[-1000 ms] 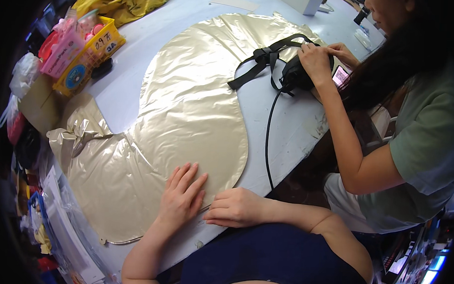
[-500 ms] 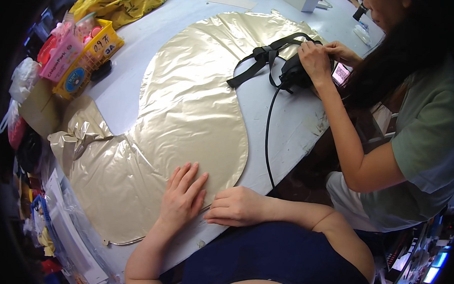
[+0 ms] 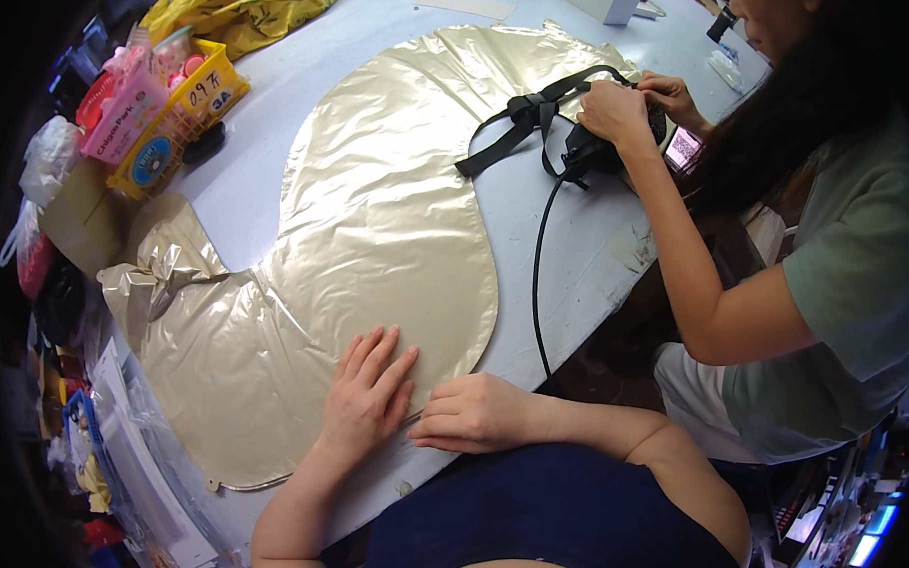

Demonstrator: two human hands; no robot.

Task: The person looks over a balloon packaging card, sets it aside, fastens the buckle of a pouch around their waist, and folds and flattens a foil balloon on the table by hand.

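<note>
A large, flat, pale gold foil balloon with a curved outline lies wrinkled across the white table. My left hand rests palm down on its near part, open, with the fingers stretched out. Just to the right, my right hand lies at the table's near edge beside the balloon's rim. Its fingers are bent and pressed together, and nothing shows in them; the palm side is hidden. Near the left end, the foil is pinched and creased around a narrow neck.
At the right, another person's hands handle a black strapped device, whose black cable runs over the table edge. A yellow basket with pink items stands at the far left, near a yellow plastic bag. A phone lies by the person.
The other person's hands have shifted slightly on the black device, and that person's arm has moved a little. My two hands and the foil balloon stay where they were.
</note>
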